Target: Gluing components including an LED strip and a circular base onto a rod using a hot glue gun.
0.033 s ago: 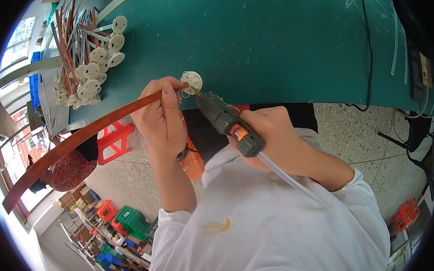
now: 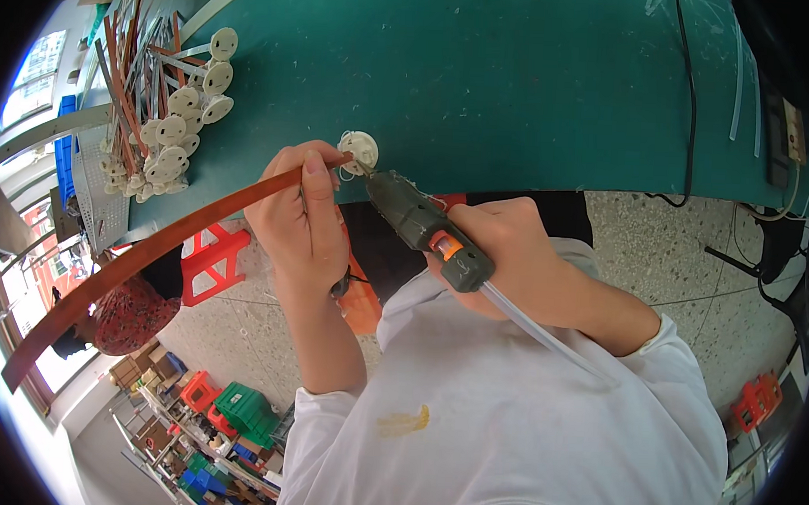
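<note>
While your left hand (image 2: 300,214) pinches the brown strip (image 2: 152,246) against the white round fitting (image 2: 358,149) at the desk's (image 2: 520,95) near edge, your right hand (image 2: 513,248) grips the powered screwdriver (image 2: 424,226), tip on the fitting. Fastening looks under way; keep the tip square and the strip pressed flat.

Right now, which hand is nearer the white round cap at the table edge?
Left. The left hand holds the brown strip right below the white round cap; the right hand grips the screwdriver farther back.
</note>
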`<state>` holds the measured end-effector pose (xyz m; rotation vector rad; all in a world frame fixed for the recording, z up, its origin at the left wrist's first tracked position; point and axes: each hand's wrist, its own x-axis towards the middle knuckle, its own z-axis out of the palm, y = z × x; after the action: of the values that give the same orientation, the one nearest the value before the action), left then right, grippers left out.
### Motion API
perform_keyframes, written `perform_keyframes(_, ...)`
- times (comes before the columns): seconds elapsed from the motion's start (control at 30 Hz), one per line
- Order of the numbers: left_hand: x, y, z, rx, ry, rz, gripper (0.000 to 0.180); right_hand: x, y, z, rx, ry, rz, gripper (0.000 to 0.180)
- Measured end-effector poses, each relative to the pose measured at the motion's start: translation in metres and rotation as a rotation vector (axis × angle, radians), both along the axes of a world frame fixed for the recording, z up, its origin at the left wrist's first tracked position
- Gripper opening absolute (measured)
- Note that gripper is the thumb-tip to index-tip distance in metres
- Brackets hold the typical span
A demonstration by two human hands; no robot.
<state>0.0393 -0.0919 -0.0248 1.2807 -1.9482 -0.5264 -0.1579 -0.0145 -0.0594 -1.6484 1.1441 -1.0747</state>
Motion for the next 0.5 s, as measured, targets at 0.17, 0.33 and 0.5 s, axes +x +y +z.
perform_keyframes(0.17,-0.001,-0.006,-0.004,0.005,0.007,0.003,0.027,-0.006,-0.003,0.002,0.067,0.019,0.002,0.014)
perform_keyframes(0.33,-0.002,-0.007,0.003,0.045,0.014,0.019,0.025,-0.01,-0.009,0.008,0.087,0.006,-0.005,0.014)
perform_keyframes(0.5,-0.002,-0.024,0.015,0.003,0.234,0.066,0.028,-0.027,-0.019,0.023,0.109,-0.008,0.099,0.013)
